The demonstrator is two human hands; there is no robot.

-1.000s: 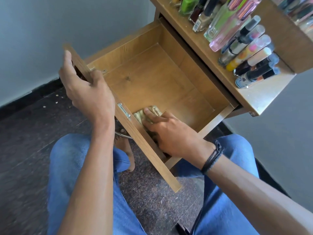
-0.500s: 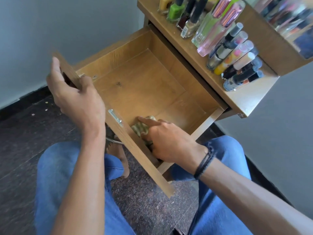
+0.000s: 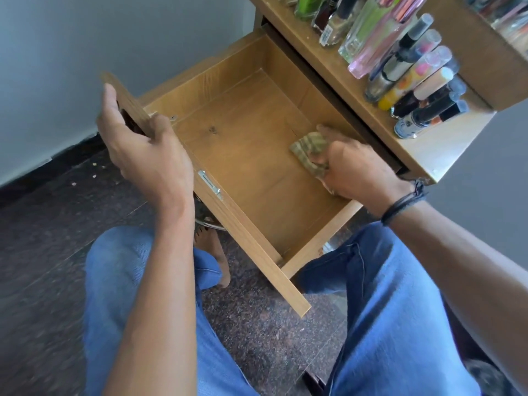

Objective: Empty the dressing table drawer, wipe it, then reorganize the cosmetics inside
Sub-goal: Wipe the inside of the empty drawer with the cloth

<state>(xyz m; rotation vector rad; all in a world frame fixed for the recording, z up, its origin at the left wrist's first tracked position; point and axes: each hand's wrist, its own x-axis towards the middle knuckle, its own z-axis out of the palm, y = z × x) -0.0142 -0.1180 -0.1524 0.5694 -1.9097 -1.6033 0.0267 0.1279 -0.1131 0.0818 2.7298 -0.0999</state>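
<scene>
The wooden drawer [image 3: 243, 132] is pulled out over my knees and holds nothing but a cloth. My left hand [image 3: 143, 147] grips the top of the drawer front at its left end. My right hand [image 3: 354, 167] reaches into the drawer and holds a crumpled olive-green cloth [image 3: 310, 151] against the drawer floor near the right wall. Several cosmetics bottles and tubes [image 3: 405, 70] lie and stand packed together on the dressing table top [image 3: 428, 151] at the upper right.
A grey wall runs along the left and a dark speckled floor [image 3: 57, 224] lies below. My blue-jeaned legs [image 3: 385, 310] sit under the drawer, with a bare foot [image 3: 217, 252] beneath it. A metal lock plate [image 3: 210, 184] is fixed inside the drawer front.
My right hand has carried the cloth from the near-left part of the drawer floor, by the front panel, across toward the right side. My left hand keeps its grip on the drawer front.
</scene>
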